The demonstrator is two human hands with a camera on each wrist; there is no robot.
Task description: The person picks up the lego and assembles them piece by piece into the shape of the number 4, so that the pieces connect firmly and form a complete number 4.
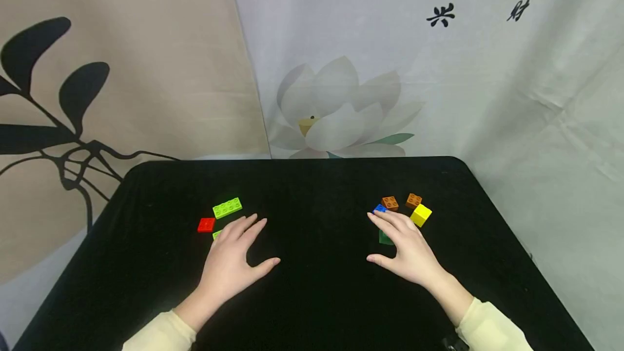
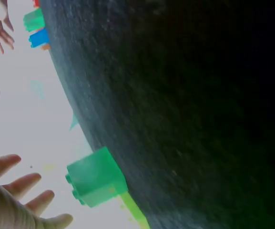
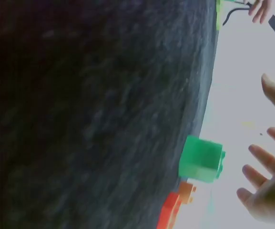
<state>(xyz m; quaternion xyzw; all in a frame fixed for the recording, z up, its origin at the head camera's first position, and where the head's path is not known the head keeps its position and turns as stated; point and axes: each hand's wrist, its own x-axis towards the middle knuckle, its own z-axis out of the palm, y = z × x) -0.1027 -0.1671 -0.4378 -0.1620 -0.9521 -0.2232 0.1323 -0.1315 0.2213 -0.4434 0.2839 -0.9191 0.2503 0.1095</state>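
Observation:
My left hand (image 1: 229,264) is held over the left side of the black table with fingers spread and nothing in it. Close to its fingertips lie a long lime brick (image 1: 227,208), a red brick (image 1: 206,225) and another lime brick (image 1: 216,234) mostly hidden by the hand. A green brick (image 2: 96,176) appears below it in the left wrist view. On the right, my right hand (image 1: 409,248) is likewise empty, fingers extended. It partly covers a blue brick (image 1: 380,208) and a dark green brick (image 1: 385,238). A yellow brick (image 1: 421,215) sits just beyond.
Two brown-orange bricks (image 1: 389,203) lie at the back of the right group. Black cloth covers the table (image 1: 312,297), its far edge meeting a printed curtain (image 1: 487,96). Between the two groups stretches bare cloth.

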